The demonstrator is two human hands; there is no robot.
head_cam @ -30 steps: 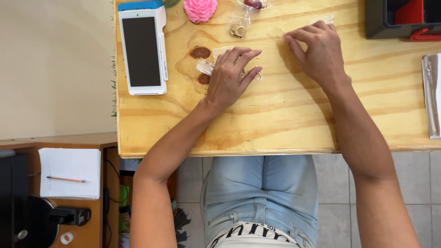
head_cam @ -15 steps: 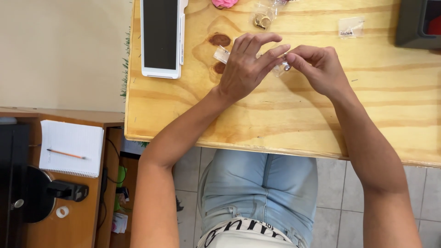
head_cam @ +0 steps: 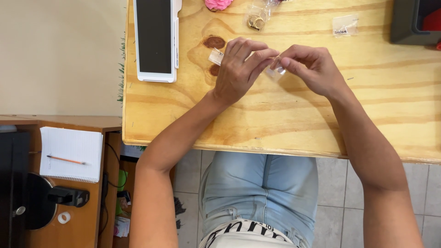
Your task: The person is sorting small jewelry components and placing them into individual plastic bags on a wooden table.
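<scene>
both hands now lifted together, left hand [head_cam: 239,69] & right hand [head_cam: 310,66] each w/ grip pinching small clear bag [head_cam: 277,71] betw. fingertips

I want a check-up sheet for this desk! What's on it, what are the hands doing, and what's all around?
Surface: pale wooden table with dark knots.
Job's things: small clear bag pinched between both hands, above the table.
Clutter: white tablet with dark screen at left; pink thing at the top edge; clear bag of rings; flat labelled bag; dark box at the right corner.
Hands: left hand and right hand meet, fingertips on the bag.
Cables: some under the side desk, unclear.
Surroundings: side desk with notebook, orange pencil and a tape roll; tiled floor; blue jeans.
</scene>
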